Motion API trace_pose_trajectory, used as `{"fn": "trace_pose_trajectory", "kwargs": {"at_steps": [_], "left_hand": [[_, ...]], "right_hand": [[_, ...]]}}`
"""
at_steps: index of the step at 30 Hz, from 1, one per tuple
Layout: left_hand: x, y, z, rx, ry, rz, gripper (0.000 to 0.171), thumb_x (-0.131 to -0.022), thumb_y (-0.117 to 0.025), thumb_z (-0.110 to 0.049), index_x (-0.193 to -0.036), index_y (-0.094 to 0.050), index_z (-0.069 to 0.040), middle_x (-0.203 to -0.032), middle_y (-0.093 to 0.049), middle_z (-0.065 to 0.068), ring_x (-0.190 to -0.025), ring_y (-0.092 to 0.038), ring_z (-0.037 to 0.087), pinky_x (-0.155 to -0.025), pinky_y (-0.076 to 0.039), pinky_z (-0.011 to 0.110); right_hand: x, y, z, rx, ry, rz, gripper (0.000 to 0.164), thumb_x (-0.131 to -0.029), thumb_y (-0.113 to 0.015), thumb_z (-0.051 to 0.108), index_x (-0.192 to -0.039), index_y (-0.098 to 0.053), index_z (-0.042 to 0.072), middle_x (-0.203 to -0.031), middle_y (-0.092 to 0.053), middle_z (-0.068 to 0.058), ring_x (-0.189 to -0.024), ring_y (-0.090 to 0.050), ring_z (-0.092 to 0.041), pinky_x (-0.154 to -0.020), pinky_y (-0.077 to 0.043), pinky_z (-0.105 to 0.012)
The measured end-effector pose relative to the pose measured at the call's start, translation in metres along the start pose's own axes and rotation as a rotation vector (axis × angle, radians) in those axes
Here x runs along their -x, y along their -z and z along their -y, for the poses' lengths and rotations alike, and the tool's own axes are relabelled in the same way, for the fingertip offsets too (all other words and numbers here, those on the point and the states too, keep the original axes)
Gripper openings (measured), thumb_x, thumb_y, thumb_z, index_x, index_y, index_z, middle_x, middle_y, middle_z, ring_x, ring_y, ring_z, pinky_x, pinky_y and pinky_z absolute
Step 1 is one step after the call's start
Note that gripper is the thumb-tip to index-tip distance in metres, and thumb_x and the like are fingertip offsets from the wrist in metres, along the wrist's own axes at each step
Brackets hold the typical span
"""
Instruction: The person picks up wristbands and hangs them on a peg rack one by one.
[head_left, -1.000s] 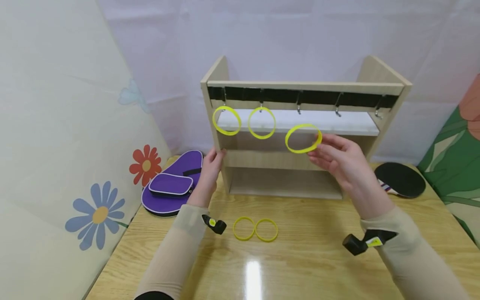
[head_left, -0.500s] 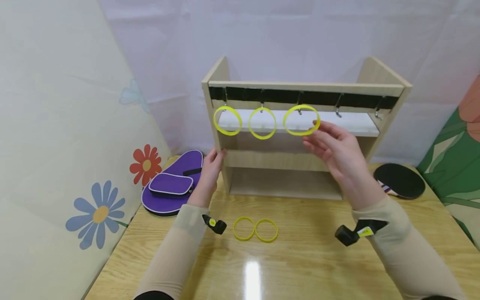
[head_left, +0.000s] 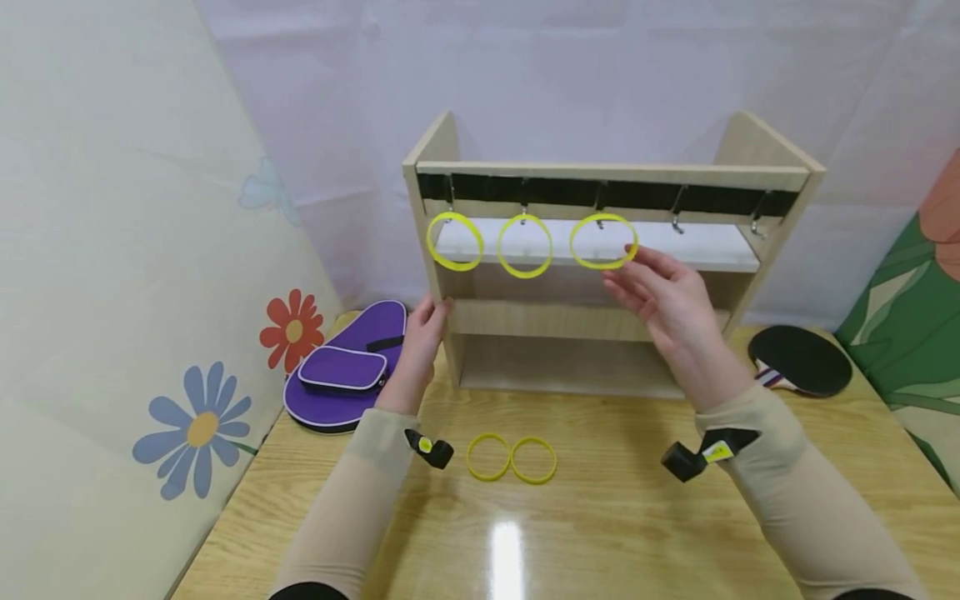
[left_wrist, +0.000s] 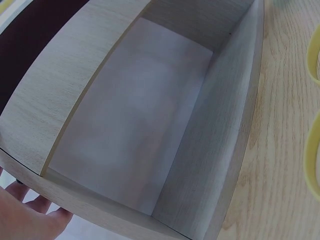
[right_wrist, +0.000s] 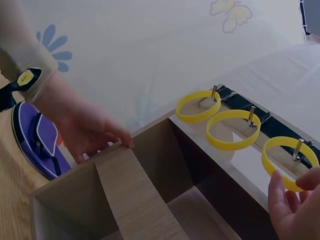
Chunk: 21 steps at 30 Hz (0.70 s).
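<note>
My right hand (head_left: 667,304) pinches a yellow wristband (head_left: 603,266) between thumb and fingers at its lower right. In the right wrist view the same wristband (right_wrist: 266,156) loops around the middle hook (right_wrist: 298,150). Two more yellow wristbands, one at the far left (head_left: 444,262) and one beside it (head_left: 525,274), hang from the first two hooks. My left hand (head_left: 420,346) holds the left side panel of the wooden shelf (head_left: 517,318), its thumb by the front edge and fingers on the outer side. Two further wristbands (head_left: 488,478) lie side by side on the table.
Two bare hooks, one of them at the far right (head_left: 757,225), stick out of the black strip (head_left: 645,195). A purple paddle case (head_left: 341,371) lies left of the shelf. A black table tennis paddle (head_left: 801,360) lies right of it on the wooden table (head_left: 637,517).
My right hand has raised the third wristband from below the middle hook up to it, then lowered it slightly so it hangs around the hook. The left hand stays still.
</note>
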<state>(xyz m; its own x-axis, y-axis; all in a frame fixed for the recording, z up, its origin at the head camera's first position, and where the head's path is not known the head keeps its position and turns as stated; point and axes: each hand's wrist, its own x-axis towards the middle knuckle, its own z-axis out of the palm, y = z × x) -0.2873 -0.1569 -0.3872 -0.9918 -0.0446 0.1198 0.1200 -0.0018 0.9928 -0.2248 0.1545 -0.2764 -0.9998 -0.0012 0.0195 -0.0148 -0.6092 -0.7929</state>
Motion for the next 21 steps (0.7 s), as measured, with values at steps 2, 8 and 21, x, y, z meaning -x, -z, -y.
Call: {"fn": "trace_pose_trajectory", "kwargs": {"at_steps": [2,8,21], "left_hand": [[0.0002,-0.0001,-0.0002,-0.003,0.000,-0.003,0.046,-0.102,-0.046,-0.023,-0.147,-0.047,-0.017,-0.139,-0.055,0.016,-0.113,-0.051,0.018,-0.104,-0.040,0.040],[-0.0007,0.0001,0.0011,0.002,0.001,-0.004,0.046,-0.101,-0.047,-0.023,-0.147,-0.048,-0.018,-0.139,-0.054,0.017,-0.113,-0.051,0.021,-0.104,-0.040,0.041],[-0.0016,0.0005,0.0022,-0.010,0.009,-0.005,0.045,-0.101,-0.047,-0.024,-0.146,-0.049,-0.017,-0.137,-0.056,0.015,-0.113,-0.051,0.019,-0.104,-0.040,0.041]], "right_hand": [[-0.0011,0.0015,-0.0014,0.011,-0.005,-0.014,0.021,-0.090,-0.064,-0.007,-0.109,-0.062,0.001,-0.098,-0.070,-0.010,-0.080,-0.072,-0.019,-0.078,-0.059,-0.027],[-0.0021,0.0054,-0.0054,0.038,-0.024,-0.029,0.021,-0.090,-0.064,-0.006,-0.108,-0.064,0.004,-0.100,-0.070,-0.008,-0.081,-0.072,-0.018,-0.078,-0.059,-0.028],[-0.0032,0.0066,-0.0103,0.075,-0.050,-0.023,0.025,-0.089,-0.067,-0.004,-0.113,-0.063,0.006,-0.102,-0.071,-0.007,-0.082,-0.073,-0.018,-0.079,-0.059,-0.029]]}}
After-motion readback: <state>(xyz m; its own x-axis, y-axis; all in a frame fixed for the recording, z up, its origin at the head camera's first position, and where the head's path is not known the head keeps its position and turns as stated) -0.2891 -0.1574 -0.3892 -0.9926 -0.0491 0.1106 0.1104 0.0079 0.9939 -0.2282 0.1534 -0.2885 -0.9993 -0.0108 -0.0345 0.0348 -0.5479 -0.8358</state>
